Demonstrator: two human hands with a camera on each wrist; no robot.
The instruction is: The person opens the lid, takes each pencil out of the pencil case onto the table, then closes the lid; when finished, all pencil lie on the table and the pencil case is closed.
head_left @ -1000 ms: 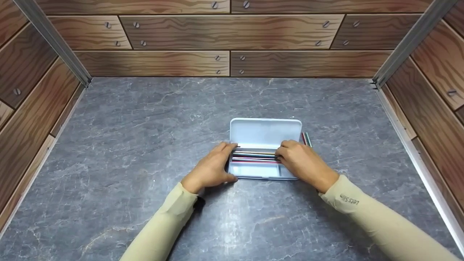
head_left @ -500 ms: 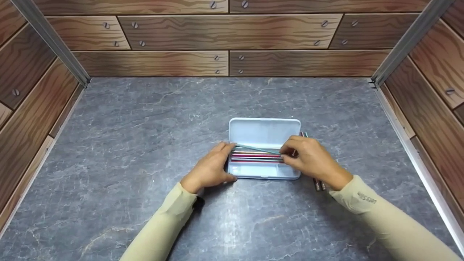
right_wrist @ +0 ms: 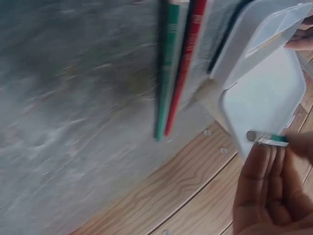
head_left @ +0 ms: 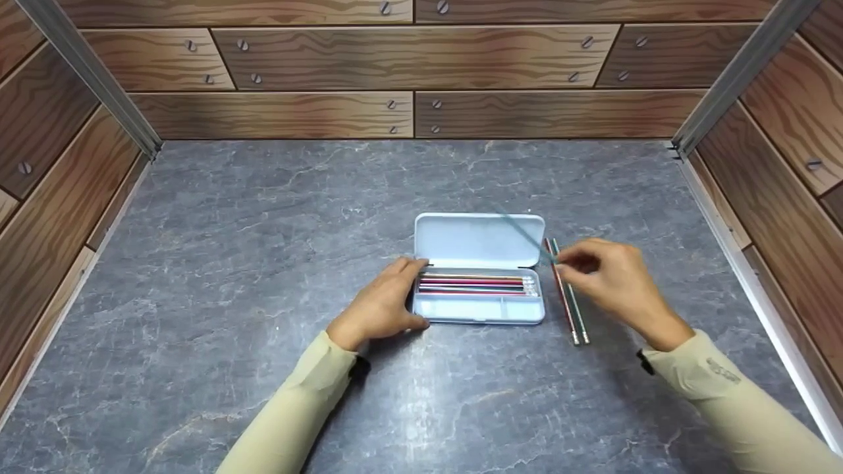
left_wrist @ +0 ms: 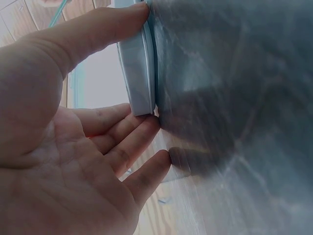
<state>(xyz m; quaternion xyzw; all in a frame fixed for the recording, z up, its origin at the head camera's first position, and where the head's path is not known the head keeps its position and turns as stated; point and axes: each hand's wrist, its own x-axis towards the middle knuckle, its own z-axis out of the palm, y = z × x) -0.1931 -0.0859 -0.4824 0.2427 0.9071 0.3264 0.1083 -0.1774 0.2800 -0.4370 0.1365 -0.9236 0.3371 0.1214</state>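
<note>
A pale blue pencil case (head_left: 461,238) lies with its lid raised, several pencils (head_left: 471,283) in its back compartment, eraser ends to the right. My left hand (head_left: 379,299) holds the case's left end, thumb at the front corner and fingers at the back. In the left wrist view the thumb lies over the case edge (left_wrist: 137,73). To the right of the case, my right hand (head_left: 612,283) pinches a teal pencil (head_left: 525,232) near its eraser end; its far end slants up and left, overlapping the lid. The right wrist view shows its metal ferrule (right_wrist: 264,137) between the fingertips.
Just right of the case, a red pencil (head_left: 562,293) and a green pencil (head_left: 573,299) lie side by side on the grey marbled table (head_left: 296,217). Wood-patterned walls (head_left: 421,59) enclose the back and sides. A small divider (head_left: 502,308) splits the case's front compartment.
My right hand has lifted the teal pencil out of the case and carried it right, over the two pencils on the table. My left hand has stayed at the case's left end.
</note>
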